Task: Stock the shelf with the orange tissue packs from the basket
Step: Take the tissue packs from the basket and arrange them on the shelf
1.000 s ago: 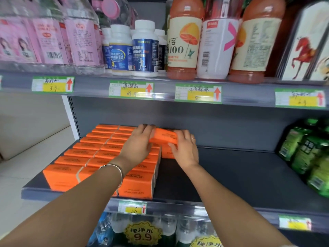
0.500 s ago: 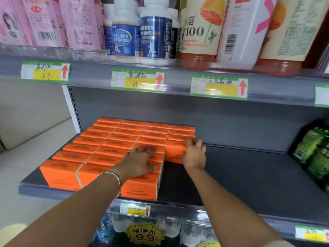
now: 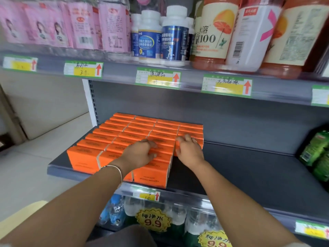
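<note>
Rows of flat orange paper-wrapped tissue packs (image 3: 142,138) fill the left of a grey metal shelf (image 3: 249,168). The left hand (image 3: 140,154) lies flat, fingers loose, on the third row. The right hand (image 3: 189,151) presses the short fourth row's front pack, apparently squaring it. Next likely fetches another pack; the basket is unseen. The front pack reads "COTTON TISSUE".

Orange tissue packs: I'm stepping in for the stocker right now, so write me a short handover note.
Left hand: flat on top of the third row of orange tissue packs, holding nothing.
Right hand: fingers on the front pack of the short fourth row.
Done: three full rows reach the shelf front; the fourth is started at the back.
Left: fill the fourth row forward and the bare shelf to the right. The basket is out of view.
</note>
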Demonstrator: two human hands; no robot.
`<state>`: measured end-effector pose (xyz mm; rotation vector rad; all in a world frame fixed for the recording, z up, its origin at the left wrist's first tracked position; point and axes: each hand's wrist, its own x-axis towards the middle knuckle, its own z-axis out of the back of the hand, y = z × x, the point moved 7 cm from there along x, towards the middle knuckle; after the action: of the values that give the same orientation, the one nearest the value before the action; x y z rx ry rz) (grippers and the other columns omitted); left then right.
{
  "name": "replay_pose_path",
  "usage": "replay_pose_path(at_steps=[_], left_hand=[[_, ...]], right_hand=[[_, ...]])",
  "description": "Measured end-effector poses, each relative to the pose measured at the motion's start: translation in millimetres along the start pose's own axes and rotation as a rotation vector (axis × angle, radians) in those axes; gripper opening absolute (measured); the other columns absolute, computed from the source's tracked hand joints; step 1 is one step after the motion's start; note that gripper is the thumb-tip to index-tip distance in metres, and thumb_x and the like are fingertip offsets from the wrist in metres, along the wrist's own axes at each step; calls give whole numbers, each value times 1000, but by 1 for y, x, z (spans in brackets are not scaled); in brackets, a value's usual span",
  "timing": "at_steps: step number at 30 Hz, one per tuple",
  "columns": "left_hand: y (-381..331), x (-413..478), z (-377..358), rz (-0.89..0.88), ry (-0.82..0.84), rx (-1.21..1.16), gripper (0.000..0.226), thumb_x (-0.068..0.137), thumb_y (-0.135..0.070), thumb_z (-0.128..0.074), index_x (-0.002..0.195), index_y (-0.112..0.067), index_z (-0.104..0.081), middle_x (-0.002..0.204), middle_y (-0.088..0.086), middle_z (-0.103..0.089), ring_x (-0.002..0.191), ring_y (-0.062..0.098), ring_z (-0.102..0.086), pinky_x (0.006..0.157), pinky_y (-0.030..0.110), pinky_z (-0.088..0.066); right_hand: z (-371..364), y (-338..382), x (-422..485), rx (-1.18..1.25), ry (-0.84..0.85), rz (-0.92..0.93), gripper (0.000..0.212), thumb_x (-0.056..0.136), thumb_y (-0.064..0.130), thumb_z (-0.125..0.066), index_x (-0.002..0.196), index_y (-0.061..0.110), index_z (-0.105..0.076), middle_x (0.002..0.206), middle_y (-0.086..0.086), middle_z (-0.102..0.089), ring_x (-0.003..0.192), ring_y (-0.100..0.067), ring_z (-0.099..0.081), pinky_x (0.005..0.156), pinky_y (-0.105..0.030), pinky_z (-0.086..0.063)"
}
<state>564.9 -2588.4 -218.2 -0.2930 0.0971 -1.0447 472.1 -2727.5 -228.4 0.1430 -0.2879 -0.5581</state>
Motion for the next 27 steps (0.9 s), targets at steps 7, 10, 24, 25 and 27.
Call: replay_pose_path(at_steps=[7,10,24,25,27], left_hand=[[83,-91,44,138,-115,89,33,93,-29,-52,126,-25,-54,128,-2,-58,118,22,-54,96,35,-45],[137,-149,55,269,-145,131,29,94,-28,-50,123,-26,-55,122,-3,-60,114,21,-56,94,34,-45],[341,-320,-47,748,63,-24,22,93,-31,-48,112,-27,-59,114,-4,-62,106,19,-58,88,31,-47],[349,-322,-59,760,86,-40,22,93,-30,-47,112,-27,-59,114,-5,-62,106,19,-58,88,31,-47],[366,-326,-83,803,124,-85,23,93,-29,-45,112,-28,-58,115,-5,-62,107,19,-58,87,33,-49]], right_hand=[[2,126,-19,152,82,313,38,93,23,-54,131,24,-52,125,-5,-53,112,-27,-57,90,-38,-49],[-12,194,-32,154,136,460,37,93,21,-53,129,23,-55,125,-5,-57,112,-26,-58,91,-36,-48],[-203,375,-89,-47,588,783,28,94,26,-49,120,25,-58,116,-4,-65,108,-27,-59,84,-35,-48],[-219,381,-90,-47,644,793,30,94,26,-49,123,25,-57,117,-5,-63,110,-27,-58,86,-36,-48],[-252,394,-92,-57,745,820,32,94,25,-49,124,23,-55,120,-7,-61,113,-27,-56,88,-37,-47]])
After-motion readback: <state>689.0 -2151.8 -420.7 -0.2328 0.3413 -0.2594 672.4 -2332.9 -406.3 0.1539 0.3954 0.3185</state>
